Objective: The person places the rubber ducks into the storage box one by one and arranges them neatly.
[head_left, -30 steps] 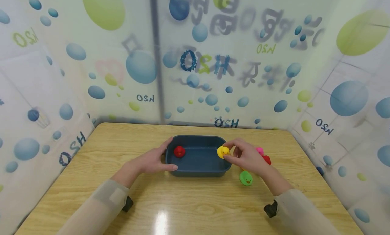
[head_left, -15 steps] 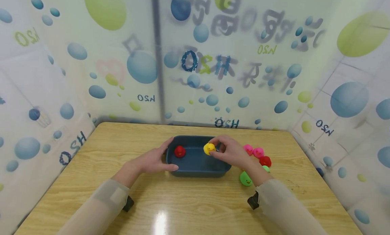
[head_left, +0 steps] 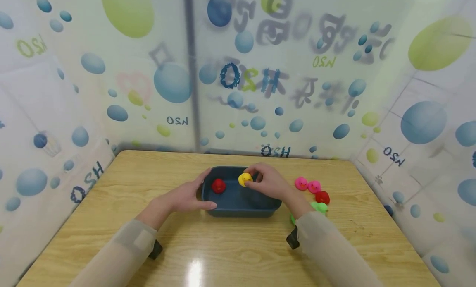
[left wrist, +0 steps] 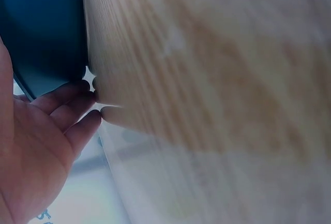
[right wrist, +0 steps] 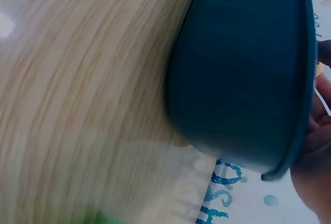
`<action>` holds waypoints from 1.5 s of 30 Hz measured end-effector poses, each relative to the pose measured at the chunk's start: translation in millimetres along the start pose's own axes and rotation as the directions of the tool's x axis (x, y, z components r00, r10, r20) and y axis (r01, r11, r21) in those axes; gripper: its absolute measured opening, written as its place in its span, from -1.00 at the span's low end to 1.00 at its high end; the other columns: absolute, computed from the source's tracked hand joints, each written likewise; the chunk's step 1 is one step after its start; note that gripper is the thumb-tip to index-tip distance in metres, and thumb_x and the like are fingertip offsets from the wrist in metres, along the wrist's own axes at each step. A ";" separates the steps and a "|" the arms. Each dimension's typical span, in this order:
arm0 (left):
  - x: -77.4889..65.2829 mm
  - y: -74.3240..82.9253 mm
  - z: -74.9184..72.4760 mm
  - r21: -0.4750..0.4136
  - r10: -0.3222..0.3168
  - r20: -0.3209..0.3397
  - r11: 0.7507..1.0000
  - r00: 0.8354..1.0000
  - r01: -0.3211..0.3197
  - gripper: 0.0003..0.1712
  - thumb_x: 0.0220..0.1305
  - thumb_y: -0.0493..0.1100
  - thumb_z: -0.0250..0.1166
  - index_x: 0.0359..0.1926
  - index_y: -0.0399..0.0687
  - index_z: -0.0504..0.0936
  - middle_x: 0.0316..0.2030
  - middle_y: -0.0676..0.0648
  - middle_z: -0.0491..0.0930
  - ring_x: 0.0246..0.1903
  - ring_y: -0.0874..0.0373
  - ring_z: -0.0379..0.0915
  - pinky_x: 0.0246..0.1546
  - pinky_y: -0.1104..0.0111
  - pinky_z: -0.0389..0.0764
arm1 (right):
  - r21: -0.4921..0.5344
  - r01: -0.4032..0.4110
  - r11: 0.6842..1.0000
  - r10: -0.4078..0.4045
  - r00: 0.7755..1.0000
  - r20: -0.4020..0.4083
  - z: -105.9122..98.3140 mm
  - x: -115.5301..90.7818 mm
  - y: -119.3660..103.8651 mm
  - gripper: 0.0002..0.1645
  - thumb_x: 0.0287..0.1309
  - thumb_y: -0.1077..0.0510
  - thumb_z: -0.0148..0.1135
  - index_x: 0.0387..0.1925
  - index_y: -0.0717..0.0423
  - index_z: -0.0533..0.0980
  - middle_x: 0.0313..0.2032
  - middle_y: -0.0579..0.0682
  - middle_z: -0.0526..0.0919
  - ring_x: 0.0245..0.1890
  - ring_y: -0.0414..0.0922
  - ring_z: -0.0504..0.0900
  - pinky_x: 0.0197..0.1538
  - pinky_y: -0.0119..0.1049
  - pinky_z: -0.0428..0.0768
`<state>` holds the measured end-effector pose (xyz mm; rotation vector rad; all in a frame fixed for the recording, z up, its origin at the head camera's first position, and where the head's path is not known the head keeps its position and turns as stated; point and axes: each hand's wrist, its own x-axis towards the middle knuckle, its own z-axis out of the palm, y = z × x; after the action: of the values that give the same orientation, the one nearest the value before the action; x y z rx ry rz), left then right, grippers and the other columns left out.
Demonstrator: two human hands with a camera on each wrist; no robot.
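A dark blue rectangular tub (head_left: 241, 213) stands on the wooden table. My left hand (head_left: 187, 196) rests against the tub's left end, thumb along the front corner and fingers at the side; in the left wrist view its fingers (left wrist: 67, 100) lie nearly straight at the tub wall. Between thumb and fingertips, my right hand (head_left: 268, 183) pinches a yellow rubber duck (head_left: 243, 179) over the tub's inside. Inside the tub, at the left, sits a red rubber duck (head_left: 218, 185). In the right wrist view the tub wall covers most of that hand.
Right of the tub lie more rubber ducks: two pink, one of them a pink duck (head_left: 301, 183), a red duck (head_left: 322, 197), and green ones, including a green duck (head_left: 320, 207), partly behind my right forearm. A bubble-patterned curtain (head_left: 238, 125) stands behind the table (head_left: 178, 254).
My right hand has moved left with the yellow duck, from the tub's right rim to over its middle. The left hand stays at the tub's left end.
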<state>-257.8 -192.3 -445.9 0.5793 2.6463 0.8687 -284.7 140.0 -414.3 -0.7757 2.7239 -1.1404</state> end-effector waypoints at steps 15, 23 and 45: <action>0.6 -2.2 -0.9 -0.018 0.004 -0.004 1.000 1.000 -0.004 0.45 0.28 0.50 0.46 0.82 0.19 -0.27 0.67 -0.36 0.24 0.58 -0.35 0.32 0.58 -0.28 0.36 | -0.007 -0.082 0.997 0.082 0.995 0.059 25.4 27.5 2.0 -0.59 0.39 0.09 0.50 0.20 0.09 0.69 0.07 0.06 0.72 -0.25 -0.14 0.66 -0.14 -0.31 0.71; 0.1 -2.4 1.2 -0.014 0.007 -0.007 1.000 1.000 -0.007 0.45 0.28 0.49 0.47 0.82 0.18 -0.26 0.63 -0.39 0.30 0.53 -0.33 0.39 0.55 -0.27 0.40 | -0.031 -0.119 0.992 0.121 0.990 0.075 40.3 35.4 1.6 -0.61 0.35 0.07 0.54 0.15 0.02 0.69 -0.01 -0.01 0.72 -0.20 -0.12 0.63 -0.04 -0.26 0.69; 0.6 -1.0 3.6 0.006 -0.004 -0.019 1.000 1.000 0.004 0.42 0.31 0.46 0.46 0.82 0.13 -0.25 0.56 -0.43 0.40 0.47 -0.32 0.46 0.52 -0.24 0.45 | -0.094 -0.157 0.983 0.163 0.985 0.058 58.1 34.9 5.3 -0.61 0.38 0.16 0.51 0.20 0.03 0.69 0.04 0.01 0.61 -0.15 -0.13 0.61 0.11 -0.16 0.73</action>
<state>-257.2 -190.9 -449.4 0.5697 2.6670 0.8696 -301.5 88.9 -455.8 -0.5795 2.7400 -0.9495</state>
